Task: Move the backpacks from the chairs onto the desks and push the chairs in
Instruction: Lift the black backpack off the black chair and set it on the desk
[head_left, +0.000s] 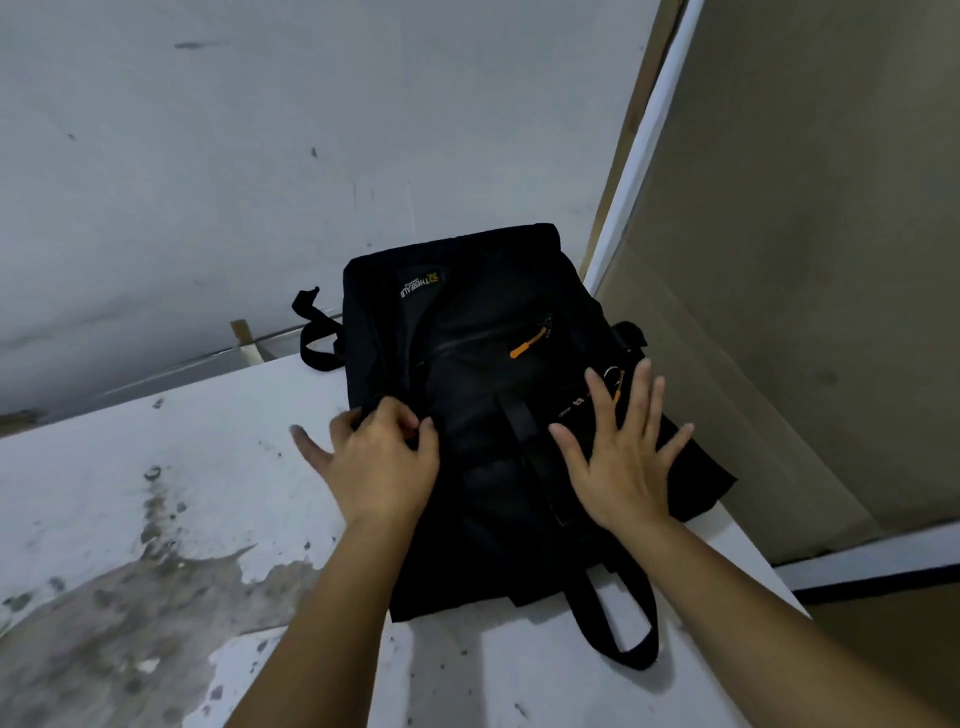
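I see the black backpack (483, 415) lying flat mid-frame on the stained white surface (130, 493), against the wall (260, 156). My left hand (384, 467) pinches its fabric; my right hand (623, 462) rests spread open on it, holding nothing.

A white desk (130, 493) (stained, paint worn grey) carries a black backpack (483, 415) lying flat.

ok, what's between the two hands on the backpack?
Head view: between the left hand and right hand lies the backpack front, with a black webbing strap running down it. Nothing else is there.
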